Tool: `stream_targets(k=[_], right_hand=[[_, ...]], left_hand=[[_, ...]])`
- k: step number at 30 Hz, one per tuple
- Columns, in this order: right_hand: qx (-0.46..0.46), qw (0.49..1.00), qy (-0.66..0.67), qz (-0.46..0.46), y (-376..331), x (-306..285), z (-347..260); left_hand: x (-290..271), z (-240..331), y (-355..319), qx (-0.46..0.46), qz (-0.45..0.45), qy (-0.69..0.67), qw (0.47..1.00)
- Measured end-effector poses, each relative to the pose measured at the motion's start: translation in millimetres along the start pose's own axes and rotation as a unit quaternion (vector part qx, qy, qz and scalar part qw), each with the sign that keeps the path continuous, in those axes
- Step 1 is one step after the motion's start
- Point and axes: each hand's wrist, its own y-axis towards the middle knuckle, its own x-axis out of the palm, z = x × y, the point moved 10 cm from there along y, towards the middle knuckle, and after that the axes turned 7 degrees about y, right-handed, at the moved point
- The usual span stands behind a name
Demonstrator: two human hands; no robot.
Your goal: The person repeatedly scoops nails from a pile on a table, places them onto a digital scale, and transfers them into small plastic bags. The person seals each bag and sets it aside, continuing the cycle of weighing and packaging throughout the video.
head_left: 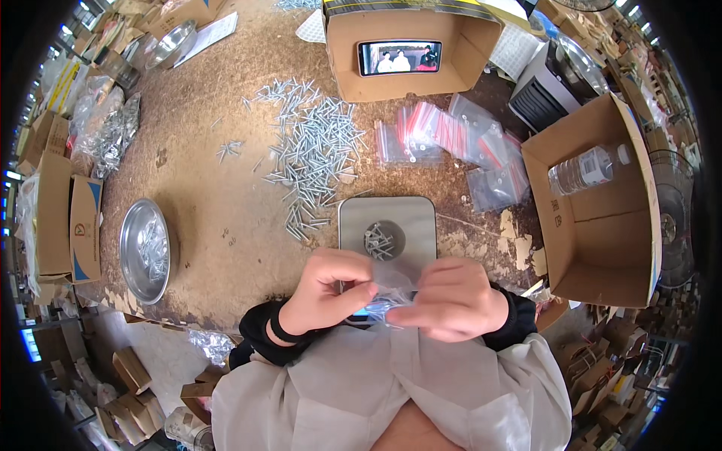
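- Your left hand (331, 289) and right hand (451, 299) pinch one small clear bag (385, 289), fingers closed on it.
- A screw pile (314, 150), the scale's (387, 233) cupful (381, 241) and empty bags (459, 143) remain.

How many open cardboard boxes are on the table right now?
2: one box at the far edge with a phone inside, one box on the right holding a water bottle. More may sit beyond the rim.
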Motion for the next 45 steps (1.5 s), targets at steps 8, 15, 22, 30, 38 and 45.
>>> stream_targets(k=[8,15,22,30,38,45], right_hand=[[-0.026,0.999,-0.033,0.001,22.6,9.4,-10.6],[0.027,0.999,-0.009,-0.035,26.0,13.9,2.9],[0.116,0.991,0.064,0.016,13.5,3.0,41.8],[0.236,0.970,0.034,-0.043,-19.0,39.0,106.6],[0.241,0.966,-0.067,-0.059,-22.4,28.1,100.2],[0.268,0.959,-0.096,0.003,-38.9,-10.4,77.9]], left_hand=[[3.5,-6.9,-1.3,-0.020,-0.037,-0.033,0.999],[14.3,-6.9,-6.9,-0.078,-0.055,-0.217,0.972],[-1.7,-9.9,-9.1,-0.052,-0.003,-0.121,0.991],[-35.8,-6.4,-11.2,-0.013,0.148,0.208,0.967],[-44.7,-8.9,-13.5,-0.006,0.167,0.266,0.949],[-44.3,-12.6,-13.0,-0.014,0.165,0.274,0.947]])
